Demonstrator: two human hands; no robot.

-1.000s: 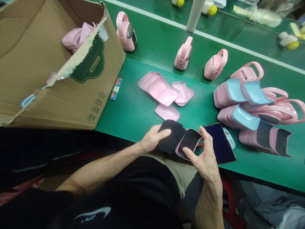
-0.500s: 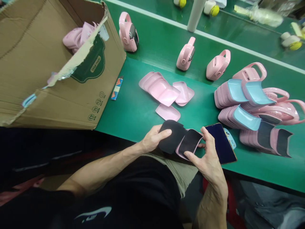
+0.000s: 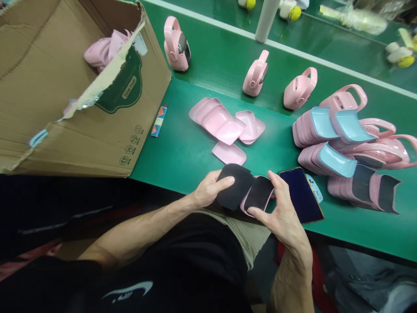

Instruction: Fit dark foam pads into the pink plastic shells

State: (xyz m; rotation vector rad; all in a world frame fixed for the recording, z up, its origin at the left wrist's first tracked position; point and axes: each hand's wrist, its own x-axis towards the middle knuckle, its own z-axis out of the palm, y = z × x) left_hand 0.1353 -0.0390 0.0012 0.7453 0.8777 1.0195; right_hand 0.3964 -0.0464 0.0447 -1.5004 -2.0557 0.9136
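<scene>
My left hand [image 3: 210, 189] is closed on a stack of black rounded sheets [image 3: 233, 187], thumb on top, at the front edge of the table. Against their right side sits a curved pink panel [image 3: 243, 208] with a black sheet [image 3: 259, 193] lying in its hollow. My right hand [image 3: 278, 204] grips this panel by its edges, thumb at the near side and index finger at the far corner. Its other fingers are mostly hidden behind the panel. Just beyond my hands, several loose pink panels [image 3: 230, 153] lie on the green table [image 3: 179, 169].
A cardboard box [image 3: 143, 126] with pink parts stands at left. Several pink handled devices [image 3: 256, 76] line the back. At right are panel stacks with blue tops [image 3: 337, 161] and black tops [image 3: 363, 182]. A dark tablet or phone [image 3: 301, 195] lies beside my right hand.
My right hand's index finger and thumb have shifted slightly left, closer around the pink panel with its black sheet. My left hand keeps its place.
</scene>
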